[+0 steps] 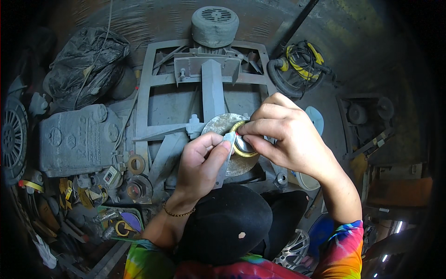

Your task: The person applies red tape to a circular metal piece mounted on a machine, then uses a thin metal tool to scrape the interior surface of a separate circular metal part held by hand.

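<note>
My left hand (199,165) is closed around a flat grey metal strip (224,168), pinched between thumb and fingers with its lower end hanging below. The fingertips of my right hand (284,132) grip a round, yellow-rimmed piece (238,151) with a shiny inner face; whether it is a tape roll or a metal ring I cannot tell. A small red spot shows on it by my fingertips. The strip's upper end meets the yellow rim. Behind both hands lies a worn round metal plate (214,124) on a grey steel frame (145,100).
A motor (214,28) stands at the frame's far end. To the left are a dusty grey tank (79,139), a black plastic bag (88,60) and a tape roll (136,164). On the right sit a yellow-and-black vacuum (304,60) with a hose and a white bucket (306,180).
</note>
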Motion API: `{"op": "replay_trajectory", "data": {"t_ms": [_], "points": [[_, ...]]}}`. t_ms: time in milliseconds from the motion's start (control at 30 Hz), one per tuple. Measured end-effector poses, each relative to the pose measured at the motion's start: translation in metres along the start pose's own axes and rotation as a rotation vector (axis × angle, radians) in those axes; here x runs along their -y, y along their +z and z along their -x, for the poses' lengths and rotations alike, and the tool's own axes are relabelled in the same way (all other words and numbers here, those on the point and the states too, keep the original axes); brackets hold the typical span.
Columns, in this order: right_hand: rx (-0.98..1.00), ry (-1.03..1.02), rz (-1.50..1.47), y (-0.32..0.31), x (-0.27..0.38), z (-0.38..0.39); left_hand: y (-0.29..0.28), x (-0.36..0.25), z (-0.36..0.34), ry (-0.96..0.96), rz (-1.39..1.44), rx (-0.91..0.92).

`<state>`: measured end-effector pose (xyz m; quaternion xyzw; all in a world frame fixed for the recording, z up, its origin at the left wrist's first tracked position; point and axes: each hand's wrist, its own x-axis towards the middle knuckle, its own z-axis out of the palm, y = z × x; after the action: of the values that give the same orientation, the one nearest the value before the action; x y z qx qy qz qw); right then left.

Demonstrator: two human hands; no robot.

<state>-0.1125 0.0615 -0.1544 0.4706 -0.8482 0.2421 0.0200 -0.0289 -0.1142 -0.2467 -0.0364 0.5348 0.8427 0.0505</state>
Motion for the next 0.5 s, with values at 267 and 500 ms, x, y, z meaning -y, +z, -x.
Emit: {"op": "replay_trajectory", "data": {"t_ms": [267,500], "points": [[0.021,0.006,0.027,-0.0007,0.0007,-0.002,0.0002,-0.0021,-0.0011,0.007,-0.015,0.01],[-0.002,0.011,0.004,0.0013,0.002,-0.0034,0.0009,-0.0011,-0.0002,0.013,-0.013,-0.007]]}}
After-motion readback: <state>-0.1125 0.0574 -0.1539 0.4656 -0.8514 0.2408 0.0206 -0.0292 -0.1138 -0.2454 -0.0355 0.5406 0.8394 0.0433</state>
